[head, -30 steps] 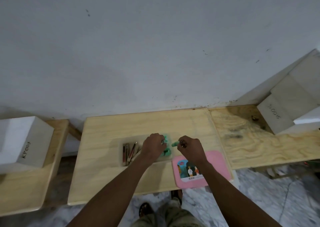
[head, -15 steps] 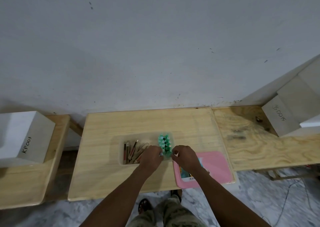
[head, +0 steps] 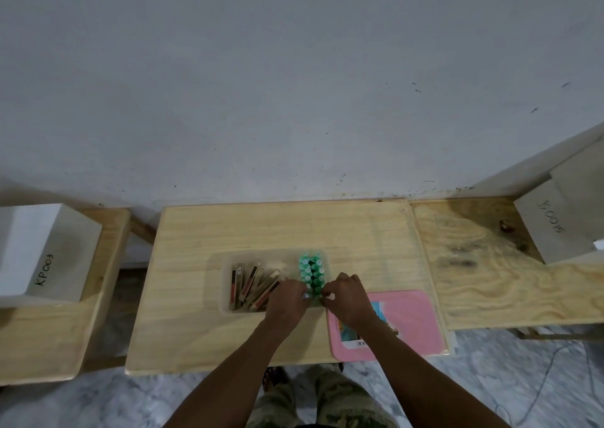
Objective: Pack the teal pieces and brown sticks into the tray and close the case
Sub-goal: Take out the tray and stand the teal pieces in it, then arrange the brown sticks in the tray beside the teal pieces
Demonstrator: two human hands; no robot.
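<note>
Nearest to us, at the front edge of the tabletop, we are bringing both hands together over the near end of the clear tray. Our left hand and right hand are meeting knuckle to knuckle, fingers curled inward and nearly touching; whether they are pinching a last teal piece or only pressing the row down, we cannot tell, since the fingertips are hiding what lies under them. We are judging that both hands are working there because the teal pieces are sitting in a tight double row on the tray's right side, and the near end of that row needs squaring before anything closes over it.

Just beside our right wrist, the pink lid is lying flat, close enough to be picked up once the packing is finished.

Farther in, the brown sticks are resting on the tray's left side, leaning loosely against each other rather than lying flat, so we are expecting to level them too.

Beyond, white boxes are sitting on the side benches.
</note>
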